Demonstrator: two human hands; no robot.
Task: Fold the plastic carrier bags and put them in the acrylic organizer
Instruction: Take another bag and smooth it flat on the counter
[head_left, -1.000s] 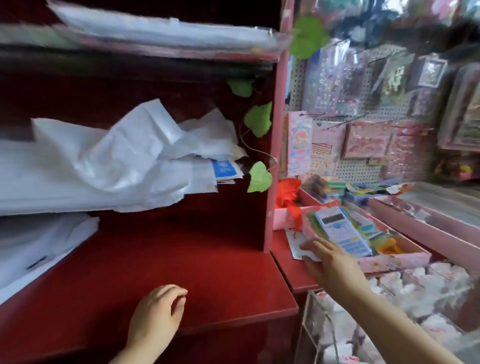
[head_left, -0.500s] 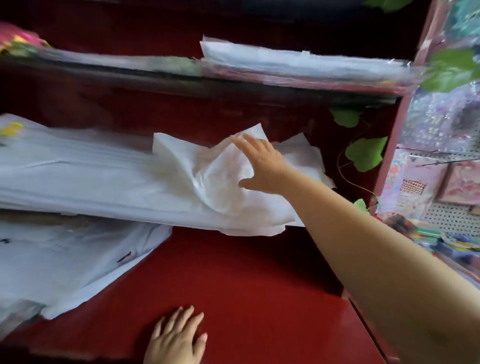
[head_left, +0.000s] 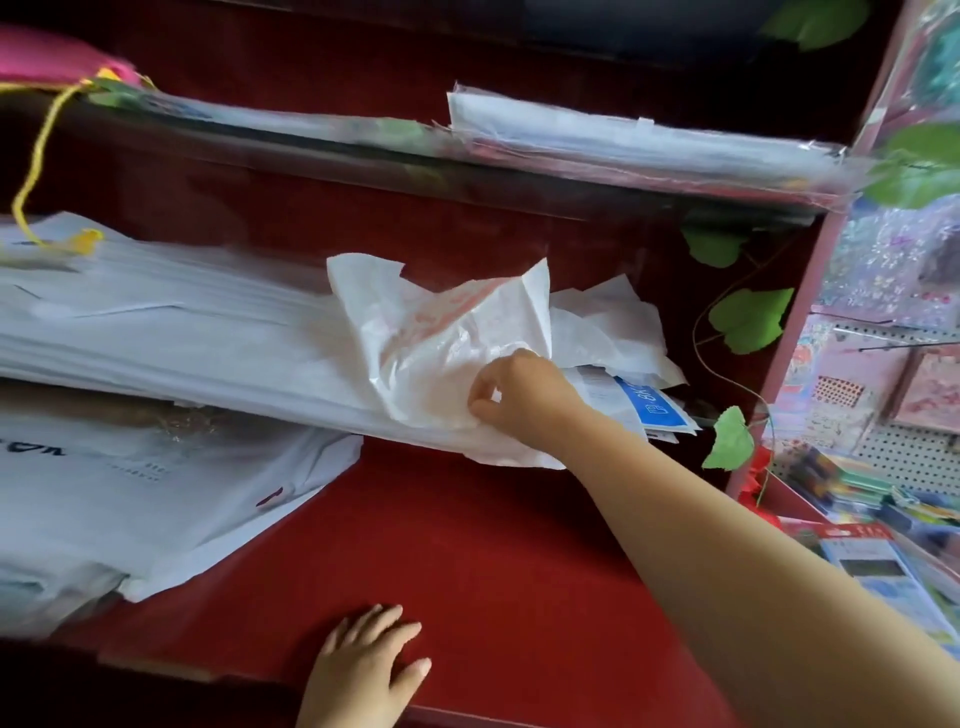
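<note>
- The right grip (head_left: 519, 395) pinches the crumpled white carrier bag (head_left: 441, 338), with thumb and fingers curled into its lower right part.
- This bag lies on the right end of a flat white stack (head_left: 182, 338), and its lower edge hangs over the front edge of the stack.
- The left grip (head_left: 363, 670) is released and lies flat on the red bench (head_left: 493, 545), near the front edge.
- Bare red surface lies between both hands.
- An upper shelf (head_left: 623, 150) closes the room above the bag.
</note>
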